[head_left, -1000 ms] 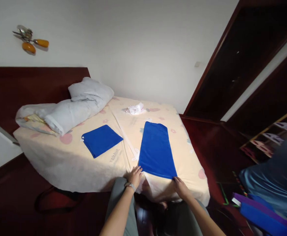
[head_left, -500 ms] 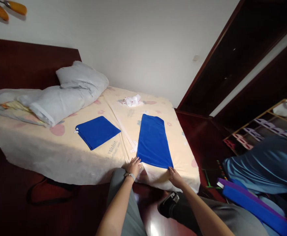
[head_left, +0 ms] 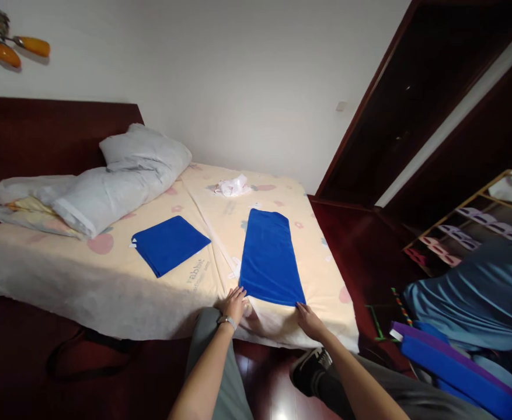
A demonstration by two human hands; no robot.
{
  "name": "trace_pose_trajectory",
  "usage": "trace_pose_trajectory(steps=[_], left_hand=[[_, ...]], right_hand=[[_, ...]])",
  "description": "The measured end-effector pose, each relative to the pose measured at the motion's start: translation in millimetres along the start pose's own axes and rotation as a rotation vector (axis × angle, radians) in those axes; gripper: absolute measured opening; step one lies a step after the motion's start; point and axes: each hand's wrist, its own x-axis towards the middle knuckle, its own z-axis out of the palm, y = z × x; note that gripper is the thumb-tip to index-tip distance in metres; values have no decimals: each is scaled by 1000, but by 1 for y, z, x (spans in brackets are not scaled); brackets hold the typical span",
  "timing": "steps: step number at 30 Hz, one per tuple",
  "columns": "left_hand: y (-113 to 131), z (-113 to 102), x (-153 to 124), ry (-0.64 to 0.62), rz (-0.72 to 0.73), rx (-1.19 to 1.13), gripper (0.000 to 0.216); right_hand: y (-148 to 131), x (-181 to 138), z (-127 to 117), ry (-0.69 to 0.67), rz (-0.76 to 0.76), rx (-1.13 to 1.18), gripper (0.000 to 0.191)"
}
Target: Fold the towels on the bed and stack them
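Observation:
A long blue towel [head_left: 270,258] lies flat on the bed [head_left: 107,280], folded into a narrow strip that runs away from me. My left hand [head_left: 233,303] pinches its near left corner. My right hand [head_left: 307,319] pinches its near right corner. A second blue towel [head_left: 169,244], folded into a small rectangle, lies further left on the bed, apart from both hands.
Grey pillows [head_left: 107,186] and bedding are piled at the head of the bed by the dark headboard. A white crumpled bag [head_left: 232,186] lies at the far edge. To the right are a dark wardrobe [head_left: 413,105], a shelf rack [head_left: 470,227], and blue and purple items [head_left: 457,361] on the floor.
The camera shifted slightly; both hands stay at the near corners of the long towel. My right leg and shoe have come into view below.

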Motion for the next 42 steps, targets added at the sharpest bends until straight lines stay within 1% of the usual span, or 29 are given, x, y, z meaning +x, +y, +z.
trace_pose_trajectory(steps=[3,7,12,16,22,26,32,38,42], left_hand=[[2,-3,-1,0,-9,-6,36],[3,-3,-3,25,-40,-22,34],[0,-1,-5,62,-4,-7,33],[1,0,-6,67,-8,8,33],[9,-4,-6,30,-59,14,34],[14,-14,-3,-42,-100,36,34],[26,-27,5,-97,-185,77,35],[29,-26,8,-111,-202,95,35],[28,-25,9,-110,-217,99,38]], right_hand=[[-2,-1,-3,2,-5,37,64],[-2,2,-18,-21,-20,79,60],[6,8,-36,-70,-31,126,59],[9,9,-42,-95,-43,155,60],[2,1,-41,-81,-61,142,69],[-6,-3,-35,-83,-101,86,73],[-9,-4,-28,-47,-81,44,75],[-4,1,-28,-18,-79,67,67],[1,2,-25,0,-71,107,70]])
